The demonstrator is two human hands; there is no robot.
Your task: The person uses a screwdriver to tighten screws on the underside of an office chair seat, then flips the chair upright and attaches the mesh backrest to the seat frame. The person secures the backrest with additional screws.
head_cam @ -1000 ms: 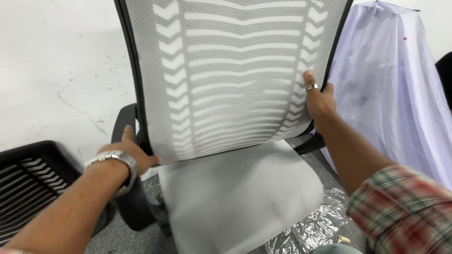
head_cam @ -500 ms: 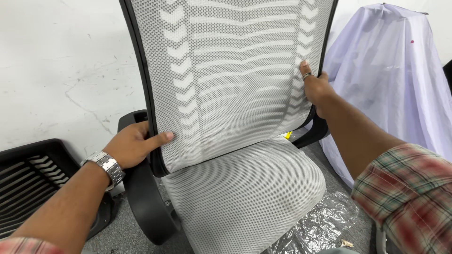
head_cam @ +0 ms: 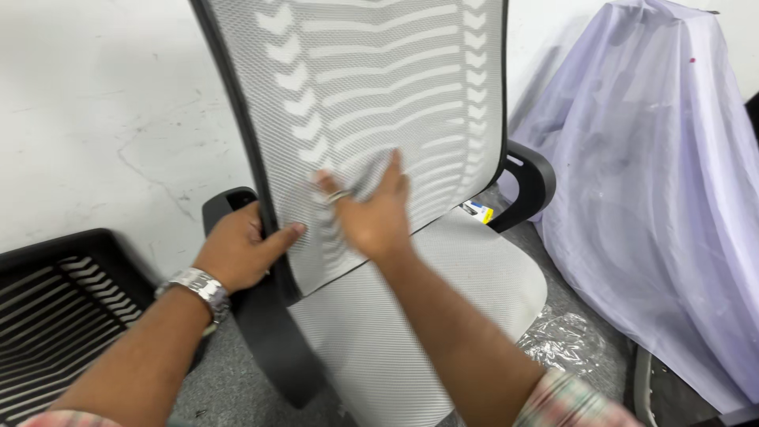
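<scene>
The grey mesh chair backrest (head_cam: pixel 371 103) stands nearly upright over the grey mesh seat (head_cam: pixel 443 308) in the middle of the scene, leaning a little to the left, and it is gripped at its lower left edge, likely to steady it on the chair. The left hand (head_cam: pixel 241 249) is clenched around the black frame there, thumb pressed onto the mesh front and the other fingers wrapped behind, just beside the left black armrest (head_cam: pixel 269 340). The right hand (head_cam: pixel 371 209) is blurred; it lies open with fingers spread flat against the lower middle of the mesh, grasping nothing, and a ring shows on one finger. A metal wristwatch (head_cam: pixel 198 289) sits on the left wrist. The right armrest (head_cam: pixel 531 183) curves up at the far right of the seat, and a small yellow-and-white object (head_cam: pixel 477 211) lies near the far edge of the seat; what it is cannot be told. Far left on the grey carpet floor (head_cam: pixel 217 391) lies a black slatted chair part (head_cam: pixel 55 304), tray-like, with nothing seen in it. To the right a pale purple plastic cover (head_cam: pixel 640 182) is draped over something hidden, and crumpled clear plastic wrap (head_cam: pixel 573 344) lies near its foot.
</scene>
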